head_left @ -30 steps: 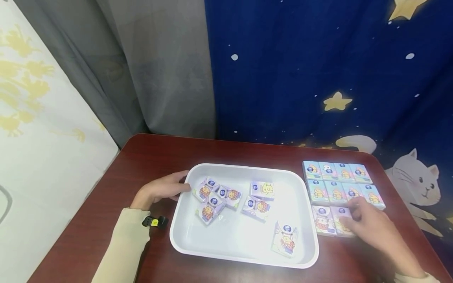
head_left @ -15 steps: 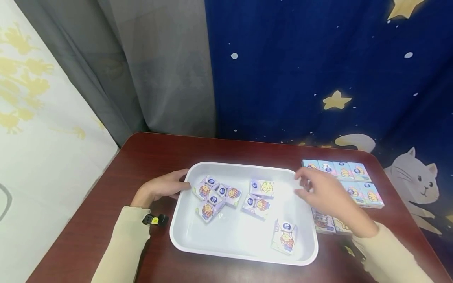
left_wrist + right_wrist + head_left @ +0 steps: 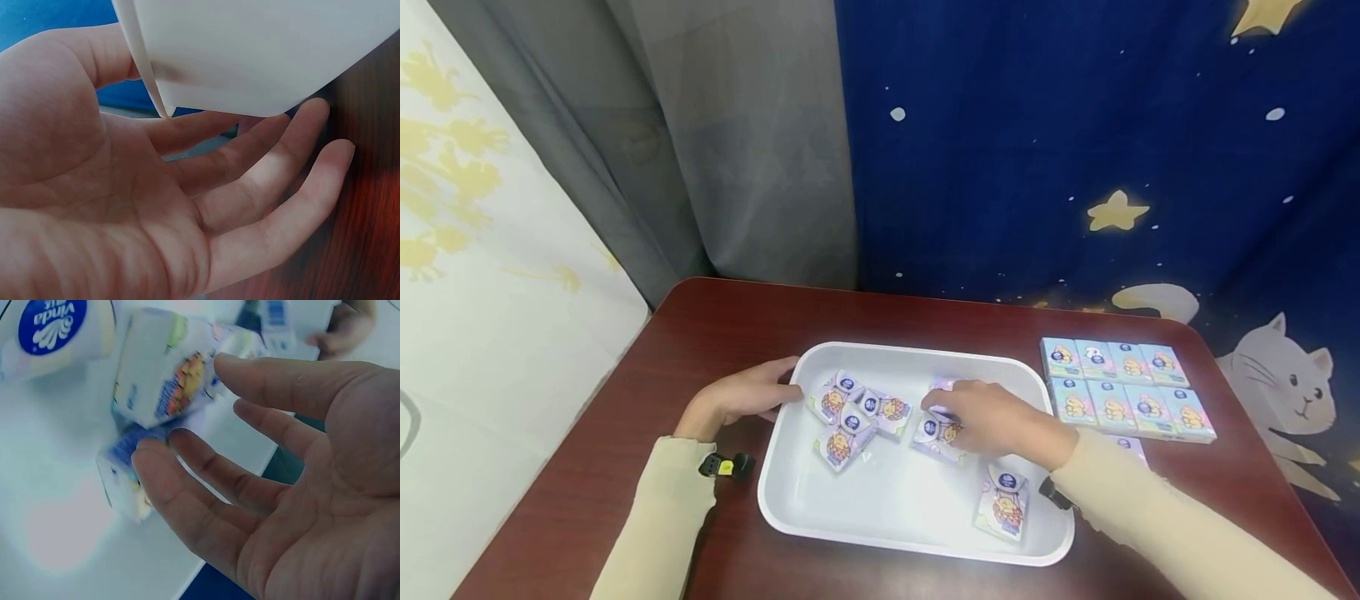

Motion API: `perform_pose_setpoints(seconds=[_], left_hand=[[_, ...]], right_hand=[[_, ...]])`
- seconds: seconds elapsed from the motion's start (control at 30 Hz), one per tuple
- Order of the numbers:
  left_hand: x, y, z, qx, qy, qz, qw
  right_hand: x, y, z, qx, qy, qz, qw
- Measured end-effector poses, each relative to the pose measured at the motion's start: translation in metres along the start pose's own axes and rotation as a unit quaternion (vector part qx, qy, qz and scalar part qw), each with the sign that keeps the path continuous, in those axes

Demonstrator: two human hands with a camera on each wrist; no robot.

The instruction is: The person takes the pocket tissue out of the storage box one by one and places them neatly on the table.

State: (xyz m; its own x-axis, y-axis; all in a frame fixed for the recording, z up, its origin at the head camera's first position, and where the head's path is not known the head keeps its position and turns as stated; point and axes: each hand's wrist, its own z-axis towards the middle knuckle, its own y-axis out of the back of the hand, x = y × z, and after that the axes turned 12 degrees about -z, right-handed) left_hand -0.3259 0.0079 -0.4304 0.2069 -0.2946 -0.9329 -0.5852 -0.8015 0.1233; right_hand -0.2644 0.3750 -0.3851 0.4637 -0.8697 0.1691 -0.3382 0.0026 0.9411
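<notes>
My left hand (image 3: 751, 393) holds the left rim of the white tray (image 3: 917, 546); in the left wrist view its thumb goes over the rim and its fingers lie along the outer wall. Inside the tray, my right hand (image 3: 988, 414) reaches over two small tissue packs, partly covering the nearer tissue pack (image 3: 928, 429) and most of the one behind. In the right wrist view the thumb and fingers are spread apart beside a printed tissue pack (image 3: 169, 369), gripping nothing. Several purple tissue packs (image 3: 842, 442) lie at the tray's left, and another tissue pack (image 3: 1002, 504) at its front right.
Right of the tray, blue tissue packs (image 3: 1112, 404) lie in two neat rows on the dark red table (image 3: 752, 312). A purple tissue pack (image 3: 1127, 446) shows in front of them, mostly behind my right sleeve (image 3: 1120, 483). Curtains (image 3: 940, 167) hang behind the table.
My right hand has moved left from the packs on the table, across the tray's right rim, to the packs at the tray's middle. My left hand stays on the rim.
</notes>
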Motion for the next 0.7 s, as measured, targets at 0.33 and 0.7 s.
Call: perform_pose_setpoints(seconds=[0.33, 0.7], left_hand=[[0.000, 0.001, -0.001, -0.003, -0.003, 0.000, 1.0000], [0.000, 0.001, -0.001, -0.005, -0.002, 0.006, 1.0000]], right_hand=[[0.013, -0.012, 0.006, 0.018, -0.018, -0.001, 0.9997], [0.012, -0.015, 0.004, 0.014, -0.015, 0.021, 0.9996]])
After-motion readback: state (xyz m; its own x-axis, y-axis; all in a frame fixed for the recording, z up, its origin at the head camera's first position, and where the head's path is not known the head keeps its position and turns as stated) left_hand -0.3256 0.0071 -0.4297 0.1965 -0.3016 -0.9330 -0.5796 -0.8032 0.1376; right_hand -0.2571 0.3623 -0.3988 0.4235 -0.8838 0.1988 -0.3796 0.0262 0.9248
